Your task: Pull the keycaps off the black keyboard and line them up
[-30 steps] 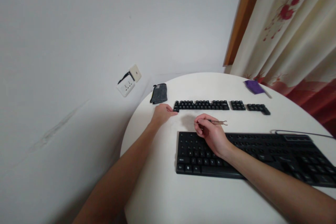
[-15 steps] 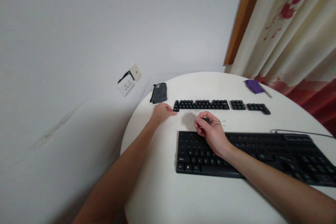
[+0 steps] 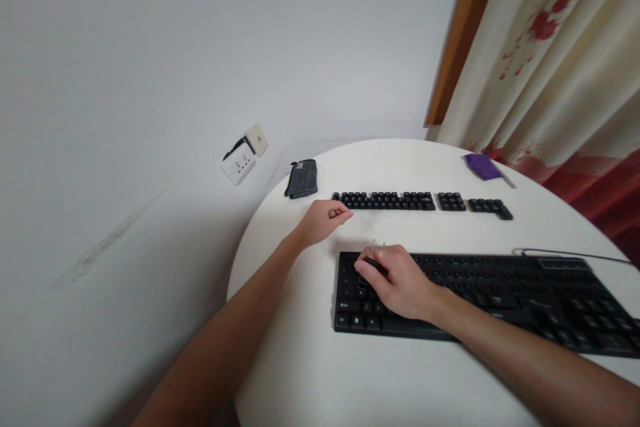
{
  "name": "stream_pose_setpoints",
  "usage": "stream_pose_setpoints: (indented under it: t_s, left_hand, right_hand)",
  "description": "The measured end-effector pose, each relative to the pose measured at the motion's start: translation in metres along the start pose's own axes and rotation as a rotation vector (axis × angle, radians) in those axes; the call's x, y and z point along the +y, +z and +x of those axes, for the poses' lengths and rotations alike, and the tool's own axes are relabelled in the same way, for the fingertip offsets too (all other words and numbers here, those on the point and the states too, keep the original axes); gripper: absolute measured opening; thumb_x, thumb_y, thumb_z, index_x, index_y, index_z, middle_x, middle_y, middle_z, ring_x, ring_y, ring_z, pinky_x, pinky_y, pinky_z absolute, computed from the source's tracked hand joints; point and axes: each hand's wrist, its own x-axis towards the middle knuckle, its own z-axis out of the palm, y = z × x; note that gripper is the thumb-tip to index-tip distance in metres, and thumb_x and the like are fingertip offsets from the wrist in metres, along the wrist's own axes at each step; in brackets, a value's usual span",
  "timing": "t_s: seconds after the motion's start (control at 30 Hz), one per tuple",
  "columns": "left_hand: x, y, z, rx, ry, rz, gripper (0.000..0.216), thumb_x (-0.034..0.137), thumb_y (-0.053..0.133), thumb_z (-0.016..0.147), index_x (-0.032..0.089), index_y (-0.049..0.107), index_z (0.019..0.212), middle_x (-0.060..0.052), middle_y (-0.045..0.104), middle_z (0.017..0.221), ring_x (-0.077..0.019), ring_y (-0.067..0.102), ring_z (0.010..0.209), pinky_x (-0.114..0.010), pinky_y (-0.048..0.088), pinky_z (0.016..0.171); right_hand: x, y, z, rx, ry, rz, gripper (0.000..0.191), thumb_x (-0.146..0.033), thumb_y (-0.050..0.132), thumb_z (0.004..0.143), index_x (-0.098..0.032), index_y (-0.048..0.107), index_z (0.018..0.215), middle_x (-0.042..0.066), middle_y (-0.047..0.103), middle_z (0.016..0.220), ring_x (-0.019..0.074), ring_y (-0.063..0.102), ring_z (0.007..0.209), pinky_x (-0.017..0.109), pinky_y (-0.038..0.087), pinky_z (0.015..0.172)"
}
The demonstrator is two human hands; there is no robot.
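In the head view a black keyboard lies on the white table, several key spots at its upper left without caps. My right hand is closed around a wire keycap puller over that end of the keyboard. The puller's dark handle shows between the fingers, and thin wire sticks up behind them. My left hand hovers above the table with thumb and fingers pressed together. Whether anything sits in that pinch is hidden. Just behind it are rows of loose black keycaps, their left end partly covered by the hand.
At the back left a small dark grey pouch lies near the wall. A purple brush-like item rests at the back right. The keyboard cable runs off to the right. Wall sockets and a curtain border the table.
My right hand has come down and nearer with the puller, onto the keyboard's left end. My left hand has shifted slightly right and its fingers have curled together.
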Motion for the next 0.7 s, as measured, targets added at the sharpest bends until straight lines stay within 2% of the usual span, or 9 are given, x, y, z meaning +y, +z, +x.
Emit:
stream_pose_setpoints:
  t_s: [0.2, 0.37, 0.43, 0.6, 0.7]
  left_hand:
    - [-0.001, 0.003, 0.000, 0.068, 0.068, -0.049, 0.026, 0.036, 0.060, 0.087, 0.014, 0.072, 0.081, -0.003, 0.069, 0.071, -0.0132, 0.059, 0.065, -0.023, 0.043, 0.062]
    - [0.001, 0.006, 0.000, 0.062, 0.084, -0.062, 0.023, 0.033, 0.060, 0.087, 0.014, 0.072, 0.082, -0.002, 0.069, 0.072, -0.0122, 0.059, 0.064, -0.022, 0.043, 0.061]
    - [0.001, 0.008, 0.000, 0.055, 0.091, -0.067, 0.023, 0.033, 0.060, 0.088, 0.014, 0.072, 0.082, -0.002, 0.069, 0.072, -0.0120, 0.059, 0.065, -0.022, 0.043, 0.061]
    - [0.000, 0.010, -0.001, 0.046, 0.120, -0.085, 0.023, 0.033, 0.060, 0.088, 0.014, 0.072, 0.082, -0.002, 0.070, 0.073, -0.0121, 0.060, 0.066, -0.022, 0.044, 0.062]
    - [0.001, 0.010, -0.001, 0.052, 0.128, -0.074, 0.022, 0.032, 0.060, 0.088, 0.014, 0.072, 0.082, -0.002, 0.070, 0.073, -0.0118, 0.060, 0.065, -0.022, 0.044, 0.061]
  right_hand:
    - [0.003, -0.002, -0.001, -0.125, 0.017, -0.066, 0.027, -0.029, 0.047, 0.099, -0.018, 0.064, 0.080, 0.002, 0.064, 0.069, 0.0155, 0.057, 0.063, 0.027, 0.040, 0.064]
    - [0.003, 0.001, -0.002, -0.251, -0.104, -0.093, 0.026, -0.029, 0.048, 0.098, -0.017, 0.066, 0.083, 0.006, 0.070, 0.081, 0.0168, 0.062, 0.072, 0.027, 0.043, 0.070]
    - [0.004, 0.002, -0.001, -0.236, -0.085, -0.106, 0.028, -0.030, 0.048, 0.098, -0.017, 0.065, 0.080, 0.005, 0.069, 0.078, 0.0167, 0.061, 0.070, 0.027, 0.042, 0.069]
    - [0.010, 0.003, 0.005, -0.106, 0.147, -0.053, 0.035, -0.033, 0.043, 0.100, -0.017, 0.062, 0.074, 0.000, 0.059, 0.061, 0.0144, 0.053, 0.057, 0.026, 0.038, 0.058]
    - [0.010, 0.002, 0.004, -0.143, 0.090, -0.032, 0.034, -0.033, 0.044, 0.100, -0.018, 0.063, 0.076, 0.001, 0.061, 0.064, 0.0145, 0.054, 0.058, 0.026, 0.040, 0.059]
